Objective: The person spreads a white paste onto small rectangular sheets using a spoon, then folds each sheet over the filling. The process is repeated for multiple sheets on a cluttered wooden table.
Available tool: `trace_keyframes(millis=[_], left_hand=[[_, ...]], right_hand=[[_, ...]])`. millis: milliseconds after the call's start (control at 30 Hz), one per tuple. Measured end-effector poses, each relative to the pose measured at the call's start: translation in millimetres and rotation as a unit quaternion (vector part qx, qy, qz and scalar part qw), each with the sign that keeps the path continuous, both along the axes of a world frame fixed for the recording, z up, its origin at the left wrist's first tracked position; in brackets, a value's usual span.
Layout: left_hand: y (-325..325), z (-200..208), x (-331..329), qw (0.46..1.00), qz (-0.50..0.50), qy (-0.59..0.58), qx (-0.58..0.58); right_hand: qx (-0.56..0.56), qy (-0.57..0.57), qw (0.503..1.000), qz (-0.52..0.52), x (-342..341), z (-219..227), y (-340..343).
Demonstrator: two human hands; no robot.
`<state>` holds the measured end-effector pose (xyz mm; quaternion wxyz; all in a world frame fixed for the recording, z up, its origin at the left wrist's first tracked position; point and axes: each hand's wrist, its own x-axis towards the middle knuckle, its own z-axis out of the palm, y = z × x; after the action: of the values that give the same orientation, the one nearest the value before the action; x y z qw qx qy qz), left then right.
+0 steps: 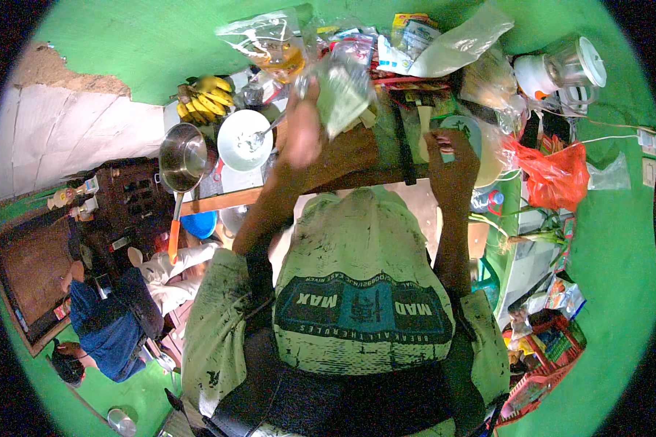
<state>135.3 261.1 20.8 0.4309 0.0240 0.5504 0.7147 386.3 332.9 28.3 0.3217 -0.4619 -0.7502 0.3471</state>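
Note:
My left hand is raised over the table and smeared by motion, so its fingers cannot be made out. Right beside it is a blurred clear plastic bag with pale green and white contents; whether the hand grips it cannot be told. The fingers of my right hand are closed around a pale, flat, long-handled utensil held upright. Behind that hand stands a pale greenish bowl. Left of my left hand sits a white bowl with white stuff and a metal spoon in it.
A steel saucepan with an orange handle stands at the table's left, below bananas. Packets and bags line the back. A blender and a red plastic bag are right. Another person is at far left.

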Motion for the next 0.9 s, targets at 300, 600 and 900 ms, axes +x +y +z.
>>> trace_keyframes(millis=[300,600,900], left_hand=[[103,-57,-29,0.952,-0.024,0.283,-0.113],[-99,-50,-27,0.916,-0.29,0.271,0.065],[-152,-66,-1,0.948,-0.241,0.164,-0.127]], right_hand=[[-0.037,-0.027,0.985,0.167,-37,-39,-30],[-0.034,-0.024,0.928,0.371,-78,-24,-43],[0.007,0.051,0.936,0.348,-117,-53,-27]])
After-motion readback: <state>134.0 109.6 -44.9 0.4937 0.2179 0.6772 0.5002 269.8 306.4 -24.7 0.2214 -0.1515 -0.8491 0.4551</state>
